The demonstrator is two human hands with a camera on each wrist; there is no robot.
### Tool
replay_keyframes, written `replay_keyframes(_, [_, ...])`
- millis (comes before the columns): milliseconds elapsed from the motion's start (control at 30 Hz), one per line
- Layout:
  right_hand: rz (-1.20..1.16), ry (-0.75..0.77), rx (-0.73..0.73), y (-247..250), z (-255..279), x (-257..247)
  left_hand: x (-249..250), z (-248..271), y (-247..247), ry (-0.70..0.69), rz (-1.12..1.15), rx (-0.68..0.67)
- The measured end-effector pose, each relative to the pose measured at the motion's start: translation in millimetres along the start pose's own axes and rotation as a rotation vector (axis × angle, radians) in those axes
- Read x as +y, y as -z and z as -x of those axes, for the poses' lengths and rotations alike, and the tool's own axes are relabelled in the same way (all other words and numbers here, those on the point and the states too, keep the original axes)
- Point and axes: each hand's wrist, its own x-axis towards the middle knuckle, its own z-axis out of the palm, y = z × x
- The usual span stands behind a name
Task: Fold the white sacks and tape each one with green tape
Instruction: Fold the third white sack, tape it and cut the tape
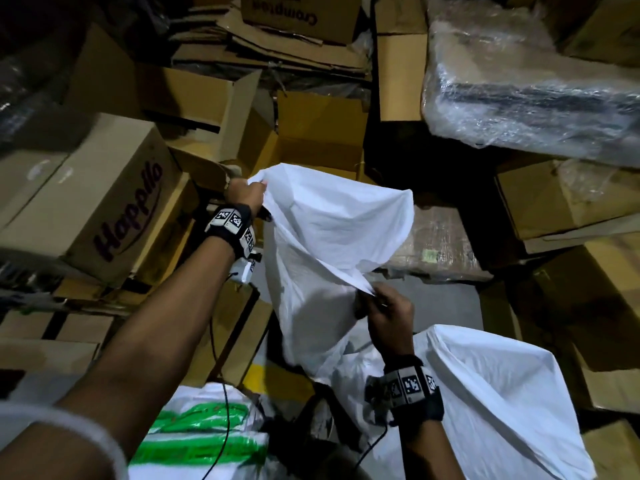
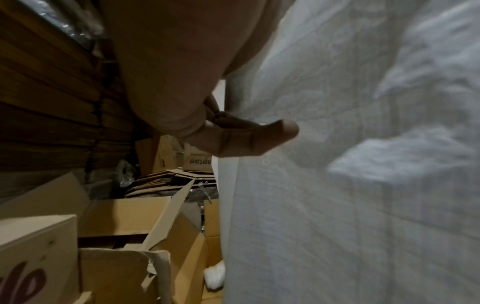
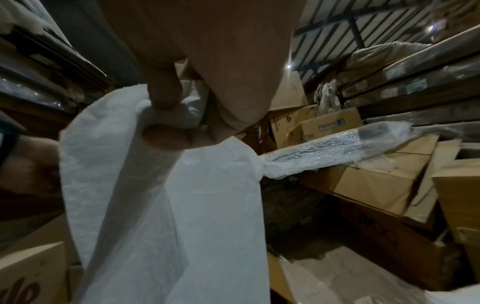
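A white woven sack (image 1: 329, 233) hangs in the air between my hands, its top edge stretched from upper left to lower right. My left hand (image 1: 247, 192) pinches the sack's far top corner, seen close in the left wrist view as fingers (image 2: 249, 135) curled onto the white sack (image 2: 363, 185). My right hand (image 1: 379, 303) pinches the near edge; in the right wrist view its fingers (image 3: 166, 94) clamp a bunched fold of the sack (image 3: 168, 205). A second white sack (image 1: 495, 393) lies crumpled at lower right. A folded white bundle crossed with green tape (image 1: 197, 434) lies at bottom centre.
Cardboard boxes crowd all sides: a "Happilo" box (image 1: 90, 199) at left, open cartons (image 1: 311, 133) ahead, flattened cardboard (image 1: 270, 39) at the back. A plastic-wrapped package (image 1: 533, 84) sits at upper right. A patch of grey floor (image 1: 443, 303) shows right of the sack.
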Motion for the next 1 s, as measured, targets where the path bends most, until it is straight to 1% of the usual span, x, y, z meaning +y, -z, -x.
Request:
replay_keyframes(67, [0.060,-0.024,-0.001,6,13,5,-9,18,12,-0.031,-0.034,-0.003])
replay_keyframes(167, [0.053,-0.101,0.079,6,48,6,-26,58,25,-0.081,-0.111,-0.085])
replay_keyframes(233, [0.042,-0.082,0.100,1,73,-10,-37,86,33,-0.117,-0.124,-0.124])
replay_keyframes(367, [0.096,0.005,0.153,-6,119,-41,-55,143,50,-0.177,-0.043,-0.193])
replay_keyframes(433, [0.155,0.026,0.235,-6,144,-56,-60,176,59,-0.233,-0.017,-0.245])
replay_keyframes(500, [0.192,0.046,0.352,0,174,-76,-64,209,69,-0.291,-0.012,-0.320])
replay_keyframes(567, [0.171,0.077,0.468,10,209,-95,-71,240,77,-0.332,-0.004,-0.382])
replay_keyframes(633, [0.142,0.115,0.541,22,243,-107,-79,274,85,-0.373,0.033,-0.414])
replay_keyframes(733, [0.257,0.139,0.622,44,291,-117,-91,325,96,-0.419,0.048,-0.427])
replay_keyframes(800, [0.300,0.128,0.650,59,318,-125,-100,355,99,-0.421,0.049,-0.439])
replay_keyframes(867, [0.320,0.139,0.656,76,341,-130,-108,380,98,-0.390,0.067,-0.459])
replay_keyframes(1000, [0.318,0.118,0.657,113,368,-130,-129,426,89,-0.351,0.125,-0.469])
